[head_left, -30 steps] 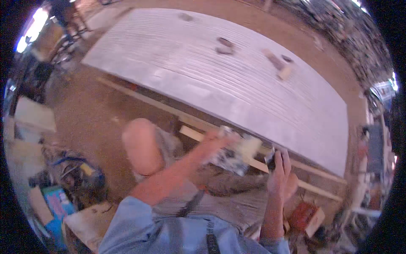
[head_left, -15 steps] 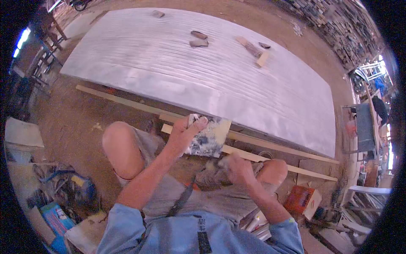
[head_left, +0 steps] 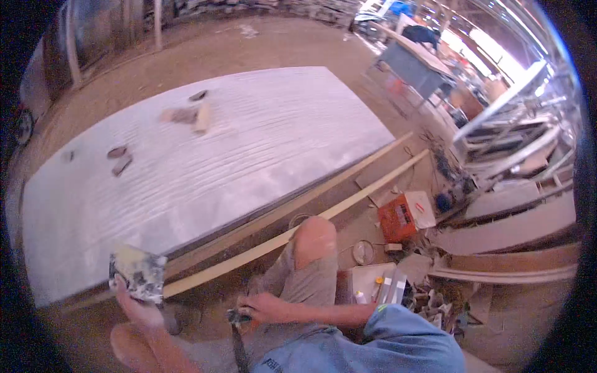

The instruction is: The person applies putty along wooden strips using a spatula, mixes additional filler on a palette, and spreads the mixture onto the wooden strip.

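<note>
My left hand grips a board smeared with pale yellow, white and dark paste, tilted over the near edge of a large white ribbed panel. My right hand is closed near my lap, around a small dark object too blurred to identify. On the panel's far half rest a brown block with a pale piece beside it, a small dark piece, and two brownish pieces, one oval and one flatter.
Two long wooden strips, the nearer one pale, run along the panel's near side. Right of my knee are a red box, a roll of tape and a tray of tools. A table and stacked boards stand farther right.
The view has swung to the right, bringing the red box and stacked boards closer to the centre. My right hand has moved away from the smeared board, which my left hand still holds.
</note>
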A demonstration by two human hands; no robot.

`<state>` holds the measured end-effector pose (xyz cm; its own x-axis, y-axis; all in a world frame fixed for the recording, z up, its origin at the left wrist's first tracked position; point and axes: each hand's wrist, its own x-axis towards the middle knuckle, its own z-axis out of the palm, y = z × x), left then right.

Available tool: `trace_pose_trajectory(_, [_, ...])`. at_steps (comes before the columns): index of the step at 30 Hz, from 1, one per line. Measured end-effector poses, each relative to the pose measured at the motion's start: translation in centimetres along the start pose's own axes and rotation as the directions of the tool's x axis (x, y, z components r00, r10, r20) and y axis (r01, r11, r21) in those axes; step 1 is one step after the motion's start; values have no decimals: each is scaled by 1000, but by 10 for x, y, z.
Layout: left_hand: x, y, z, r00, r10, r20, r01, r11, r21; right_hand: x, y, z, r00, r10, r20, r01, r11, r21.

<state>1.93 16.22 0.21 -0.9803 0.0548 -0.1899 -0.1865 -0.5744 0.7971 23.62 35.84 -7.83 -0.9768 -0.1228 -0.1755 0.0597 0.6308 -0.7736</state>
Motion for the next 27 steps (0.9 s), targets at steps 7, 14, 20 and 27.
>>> trace_pose_trajectory(7, [-15, -50, 8, 989, -101, 111, 66, 958, 279, 1, 16, 34, 925, 381, 11, -144, 322, 936])
trace_pose_trajectory(14, [-16, -71, 5, 998, 56, 21, -58, 826, 561, 20, 11, -43, 829, 382, -409, 124, 587, 800])
trace_pose_trajectory(20, [-15, -77, 0, 902, -409, 139, 331, 860, 389, 43, -30, -52, 883, 242, -402, 227, 530, 817])
trace_pose_trajectory(27, [-31, -91, 27, 605, -770, 203, 790, 612, -30, 71, -54, -41, 908, 373, -193, -87, 616, 783])
